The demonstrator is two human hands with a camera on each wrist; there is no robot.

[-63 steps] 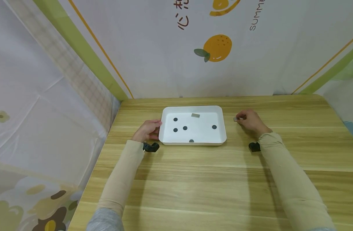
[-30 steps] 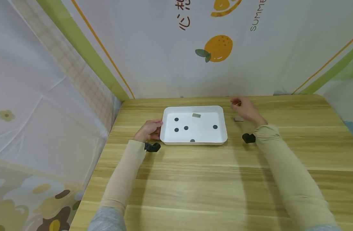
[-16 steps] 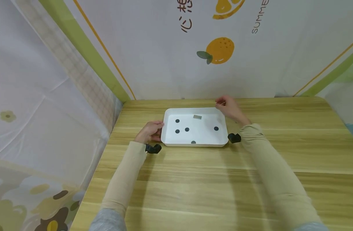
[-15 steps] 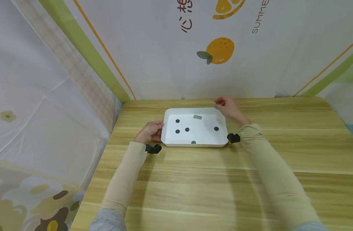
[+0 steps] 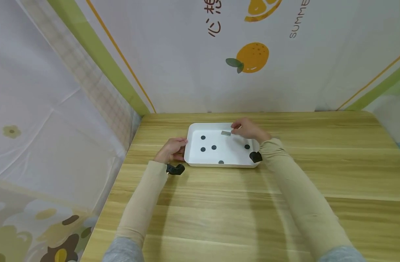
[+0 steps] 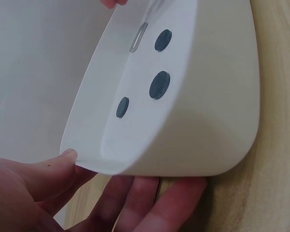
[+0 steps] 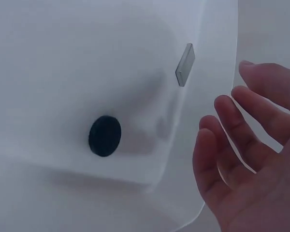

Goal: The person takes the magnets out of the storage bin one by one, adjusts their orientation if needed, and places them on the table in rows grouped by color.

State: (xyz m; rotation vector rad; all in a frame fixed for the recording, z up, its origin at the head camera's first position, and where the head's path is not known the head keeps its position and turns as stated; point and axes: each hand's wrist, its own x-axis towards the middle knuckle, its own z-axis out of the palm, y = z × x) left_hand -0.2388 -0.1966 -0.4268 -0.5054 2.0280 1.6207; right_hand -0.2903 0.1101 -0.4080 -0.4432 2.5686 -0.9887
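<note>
Right hand [image 5: 247, 130] had moved in over white tray [image 5: 231, 153], fingers apart, nothing seen held; metal block [image 5: 226, 133] inside, near far wall, looked within easy reach, ungrasped. Left hand [image 5: 171, 149] clamped fingers on tray's left end. Dark discs [image 5: 214, 147] lay around.

Partly unseen
In the head view, the near wall of the tray [image 5: 203, 165] hides part of one disc [image 5: 221, 162]; the left wrist view crops the right hand [image 6: 113, 2].
</note>
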